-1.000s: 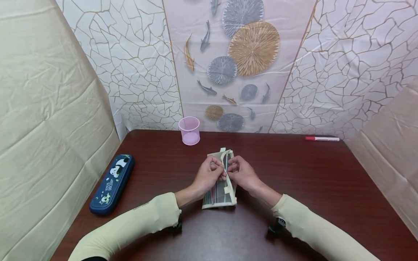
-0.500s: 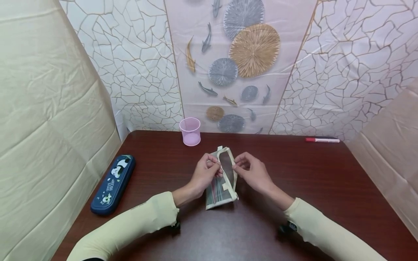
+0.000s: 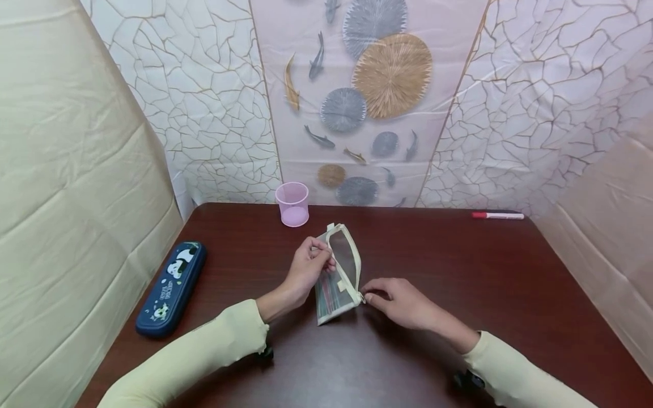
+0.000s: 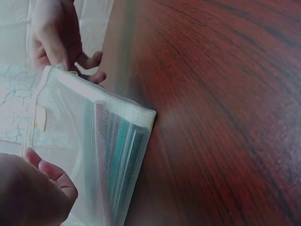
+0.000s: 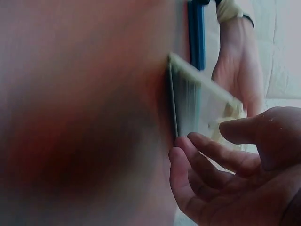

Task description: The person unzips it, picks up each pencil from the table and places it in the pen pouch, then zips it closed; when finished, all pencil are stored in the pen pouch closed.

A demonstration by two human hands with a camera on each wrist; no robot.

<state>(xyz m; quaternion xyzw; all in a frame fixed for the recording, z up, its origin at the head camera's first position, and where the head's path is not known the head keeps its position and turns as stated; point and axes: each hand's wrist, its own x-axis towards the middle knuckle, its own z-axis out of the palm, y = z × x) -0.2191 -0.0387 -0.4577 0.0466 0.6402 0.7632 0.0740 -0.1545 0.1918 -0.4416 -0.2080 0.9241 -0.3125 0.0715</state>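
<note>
A see-through mesh pencil pouch (image 3: 329,297) with cream edging stands tilted on the table, its zipped mouth spread open. Red, green and dark slim things show through the mesh (image 4: 106,150) in the left wrist view; their kind is unclear. My left hand (image 3: 305,267) pinches the left rim of the mouth between thumb and fingers. At the mouth's near end, my right hand (image 3: 403,303) pinches the zipper corner, where a small ring-like pull shows. In the right wrist view, the right thumb and fingers (image 5: 235,141) partly cover that corner.
A dark blue pencil case (image 3: 170,289) with panda prints lies at the table's left. Near the back edge stands a pink cup (image 3: 293,205). A red-capped white marker (image 3: 497,215) lies at the back right. Patterned cloth hangs behind the dark wooden table (image 3: 459,260).
My right hand has moved from the middle of the pouch's mouth toward me, to its near zipper corner. The mouth has spread wider. My left hand keeps hold of the rim, shifting slightly left.
</note>
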